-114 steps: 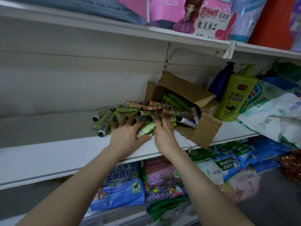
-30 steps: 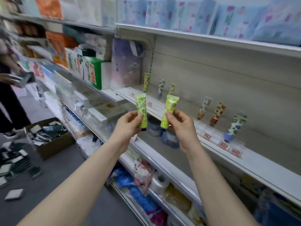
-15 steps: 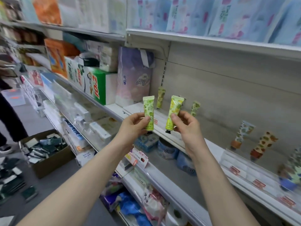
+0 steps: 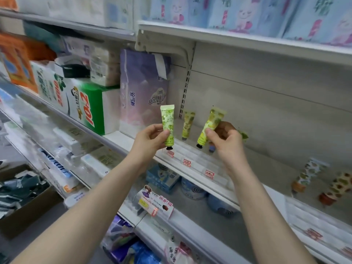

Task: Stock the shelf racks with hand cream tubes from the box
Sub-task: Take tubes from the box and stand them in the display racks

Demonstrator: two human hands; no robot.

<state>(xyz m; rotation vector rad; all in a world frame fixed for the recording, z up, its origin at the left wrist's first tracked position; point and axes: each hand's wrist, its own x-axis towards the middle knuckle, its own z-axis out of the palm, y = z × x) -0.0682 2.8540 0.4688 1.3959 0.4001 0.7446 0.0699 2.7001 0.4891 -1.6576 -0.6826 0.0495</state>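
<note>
— position of the hands?
— left hand (image 4: pixel 150 139) and right hand (image 4: pixel 226 139) side by side in front of the shelf (image 4: pixel 192 166), each holding one tube: left tube (image 4: pixel 168 126) upright, cap down; right tube (image 4: pixel 209 126) tilted, cap down.
— what is on the shelf?
— one standing tube (image 4: pixel 187 124) behind and between the hands; two more tubes (image 4: pixel 308 175) well to the right. a pack (image 4: pixel 142 88) stands left of them, a box (image 4: pixel 89 105) further left.
— below?
— a carton (image 4: pixel 24 204) on the floor, far left.
</note>
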